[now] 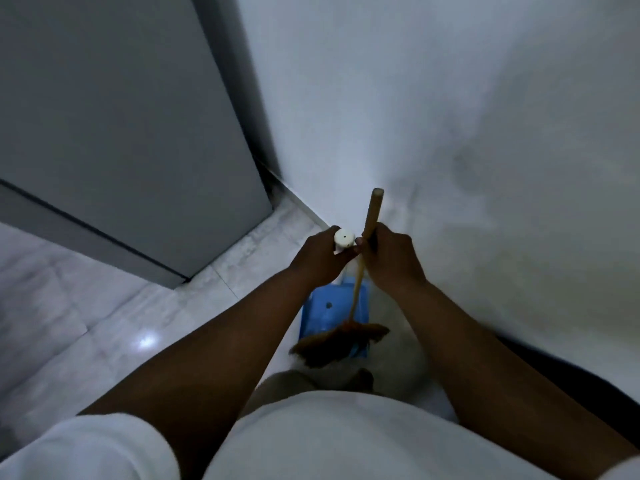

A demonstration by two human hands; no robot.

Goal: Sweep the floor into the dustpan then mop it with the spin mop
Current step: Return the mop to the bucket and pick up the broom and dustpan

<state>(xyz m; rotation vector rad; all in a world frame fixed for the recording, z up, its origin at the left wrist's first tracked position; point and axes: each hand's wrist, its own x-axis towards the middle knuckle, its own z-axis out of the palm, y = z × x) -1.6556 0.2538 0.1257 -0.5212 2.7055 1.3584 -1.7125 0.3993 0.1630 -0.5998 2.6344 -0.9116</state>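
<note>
Two hands work close together near the wall (450, 98), low light, some blur. Left hand (320, 256) grips the white handle (343, 239) of the dustpan (325, 311); fingers curled round it, only the capped top of the handle shows above the fist. Right hand (393, 259) grips the broom (369, 220) stick, fingers wrapped round it, the stick's end standing clear above the hand. Stick runs down between the wrists to the bristles (341, 342), a brown blurred fan lying across the front edge of the blue pan. Dustpan sits on the floor (104, 306) just beside the wall; its left side is hidden by the left forearm, its lower handle by the hands. Contents of the pan: cannot tell. Whether the bristles touch the floor or the pan lip: cannot tell. Grey door (121, 116) to the left, its lower corner near the floor corner. Pale tiles with one bright reflection. White shirt (329, 441) fills the bottom of the view; a foot below the bristles is barely made out.
</note>
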